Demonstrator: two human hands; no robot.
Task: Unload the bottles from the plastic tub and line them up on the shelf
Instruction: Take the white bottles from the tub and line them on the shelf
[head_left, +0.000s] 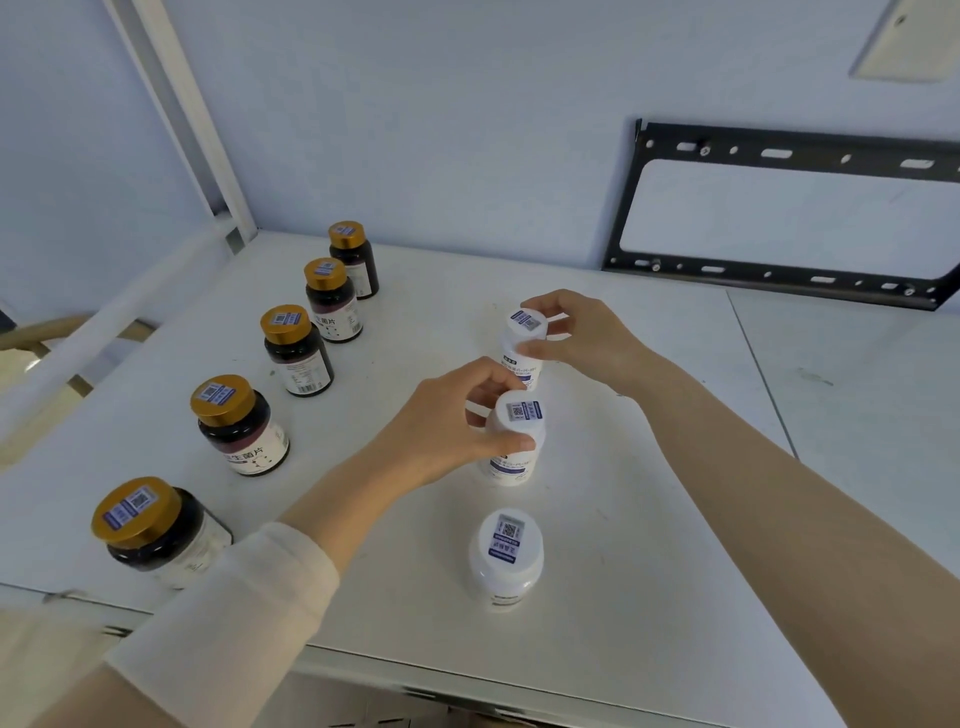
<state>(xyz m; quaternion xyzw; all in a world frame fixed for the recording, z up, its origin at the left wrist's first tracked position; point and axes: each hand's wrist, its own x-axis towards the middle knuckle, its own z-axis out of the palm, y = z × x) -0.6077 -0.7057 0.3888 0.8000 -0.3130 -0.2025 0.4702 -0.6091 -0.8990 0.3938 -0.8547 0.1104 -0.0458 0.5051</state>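
Observation:
Three white bottles stand in a line on the white shelf (649, 467). My left hand (447, 431) grips the middle white bottle (514, 441) by its cap. My right hand (576, 332) grips the far white bottle (524, 348) around its cap. The nearest white bottle (506, 556) stands alone, untouched. To the left, several dark bottles with gold caps form a second row, from the closest one (156, 530) back to the farthest (356, 257). The plastic tub is out of view.
A black metal bracket (779, 208) hangs on the wall behind the shelf at the right. A white upright post (176, 104) rises at the shelf's back left corner. The shelf's front edge (467, 680) runs below my forearms.

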